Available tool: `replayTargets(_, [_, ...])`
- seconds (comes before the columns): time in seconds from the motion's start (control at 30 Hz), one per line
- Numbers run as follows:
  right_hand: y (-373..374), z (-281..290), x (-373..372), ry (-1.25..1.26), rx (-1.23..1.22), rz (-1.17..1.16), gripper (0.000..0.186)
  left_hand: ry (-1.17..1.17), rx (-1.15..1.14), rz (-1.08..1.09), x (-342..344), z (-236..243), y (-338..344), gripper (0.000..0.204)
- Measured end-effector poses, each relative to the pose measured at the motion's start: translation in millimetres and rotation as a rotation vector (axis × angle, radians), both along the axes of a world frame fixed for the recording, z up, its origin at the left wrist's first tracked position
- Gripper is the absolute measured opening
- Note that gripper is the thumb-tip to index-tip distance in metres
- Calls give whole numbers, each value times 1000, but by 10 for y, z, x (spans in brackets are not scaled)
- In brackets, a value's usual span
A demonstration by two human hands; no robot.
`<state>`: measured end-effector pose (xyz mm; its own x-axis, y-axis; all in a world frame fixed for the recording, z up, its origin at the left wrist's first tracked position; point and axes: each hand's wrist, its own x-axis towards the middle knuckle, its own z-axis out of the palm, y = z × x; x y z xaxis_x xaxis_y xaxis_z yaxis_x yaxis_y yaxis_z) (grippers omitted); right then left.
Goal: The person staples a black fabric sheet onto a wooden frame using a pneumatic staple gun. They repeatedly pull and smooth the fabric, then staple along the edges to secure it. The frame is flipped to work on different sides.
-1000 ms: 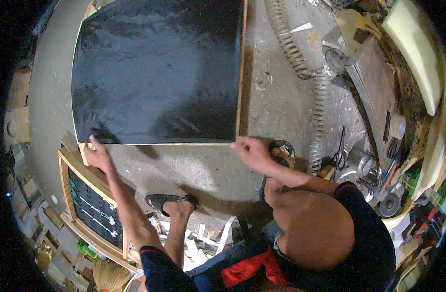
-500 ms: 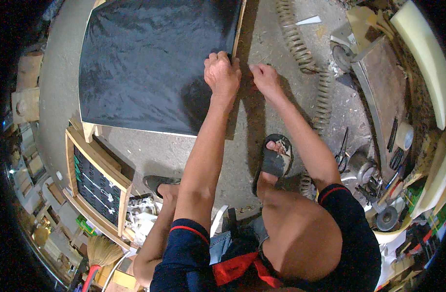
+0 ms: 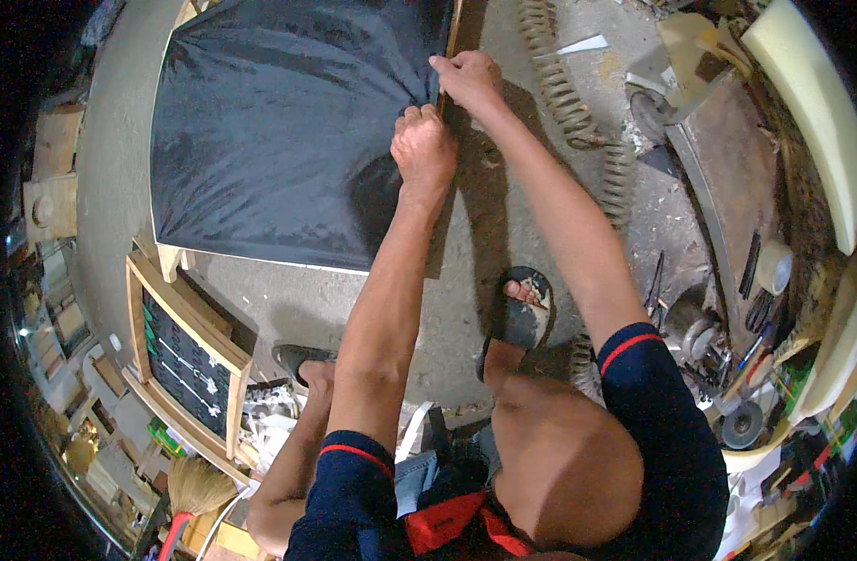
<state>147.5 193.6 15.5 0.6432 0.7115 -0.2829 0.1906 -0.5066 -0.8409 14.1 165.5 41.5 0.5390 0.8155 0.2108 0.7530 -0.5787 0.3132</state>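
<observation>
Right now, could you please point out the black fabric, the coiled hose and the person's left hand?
black fabric [image 3: 279, 140], head view, smooth middle.
coiled hose [image 3: 561, 89], head view, mid-coil.
left hand [image 3: 424, 150], head view, knuckles.

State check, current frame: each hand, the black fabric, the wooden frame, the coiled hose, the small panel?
left hand: closed, gripping the black fabric at the frame's right edge
right hand: closed on the same edge, further up
black fabric: spread over the frame, puckered toward the hands
wooden frame: flat, covered
coiled hose: lying loose on the floor
small wood-framed panel: untouched, apart

black sheet [image 3: 279, 140] top cut off, fingertips hidden
</observation>
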Motion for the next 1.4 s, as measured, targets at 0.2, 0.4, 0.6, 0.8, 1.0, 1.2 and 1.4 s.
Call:
replayTargets(0.2, [87,40,7,64,-69,-62,23,23,114,-53,-28,-223,21,7])
replayTargets(0.4, [278,-225,-263,163,-135,-297,30,71,-406,-53,-95,-337,141,18])
replayTargets(0.6, [-319,-398,-516,-97,15,-294,23,67,2,-233,-287,-256,25,35])
replayTargets(0.8, [-1617,-153,-771,86,107,-208,21,379,231,-13,-739,-112,-634,61])
replayTargets(1.0, [-2634,184,-1169,137,-4,7,23,641,221,-108,-903,-49,-924,69])
replayTargets(1.2, [-3038,561,-1334,51,51,71,22,1013,180,-589,-768,-196,-617,55])
replayTargets(1.4, [-3763,644,-1071,-156,27,84,25,1002,307,-661,-896,-455,-375,52])
